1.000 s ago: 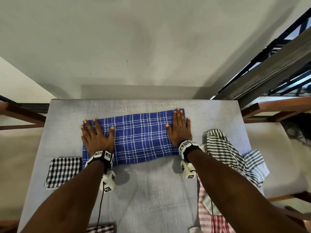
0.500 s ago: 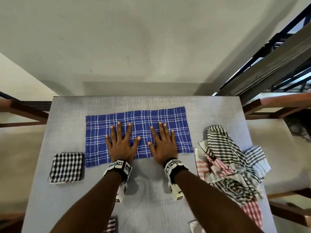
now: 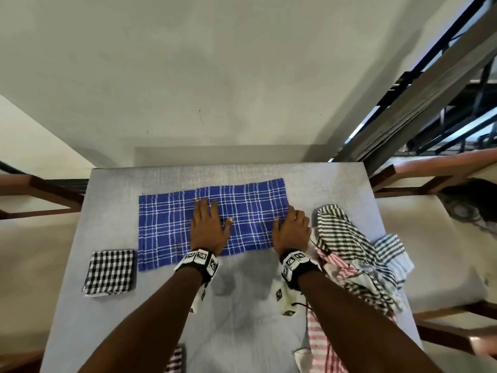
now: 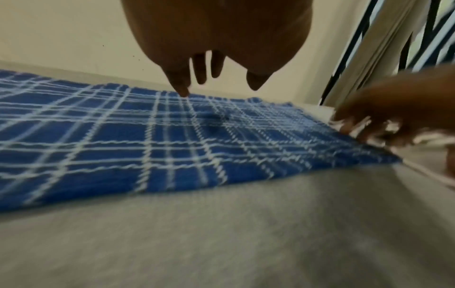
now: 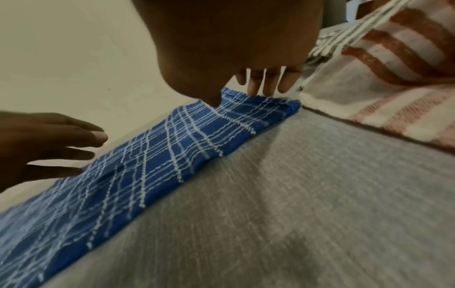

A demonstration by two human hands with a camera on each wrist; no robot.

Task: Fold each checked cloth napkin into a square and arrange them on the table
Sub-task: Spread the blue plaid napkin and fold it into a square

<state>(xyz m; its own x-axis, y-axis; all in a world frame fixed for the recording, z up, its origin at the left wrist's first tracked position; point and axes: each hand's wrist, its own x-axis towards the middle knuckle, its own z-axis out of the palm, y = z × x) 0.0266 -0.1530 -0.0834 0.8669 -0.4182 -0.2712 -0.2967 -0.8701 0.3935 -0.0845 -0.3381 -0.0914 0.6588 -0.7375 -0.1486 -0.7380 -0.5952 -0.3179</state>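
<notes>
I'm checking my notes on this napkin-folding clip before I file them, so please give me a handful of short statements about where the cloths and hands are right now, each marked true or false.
1. The blue checked cloth napkin lies as a long rectangle on the grey table. True.
2. The left hand lies flat with straight fingers on the blue napkin. True.
3. The right hand is at the blue napkin's left end. False: it is at the right end, fingers curled at that edge.
4. The small black-and-white checked folded square sits on top of the blue napkin. False: it lies beside it, near the table's left edge.
5. A heap of unfolded striped cloths lies right of the blue napkin. True.
</notes>
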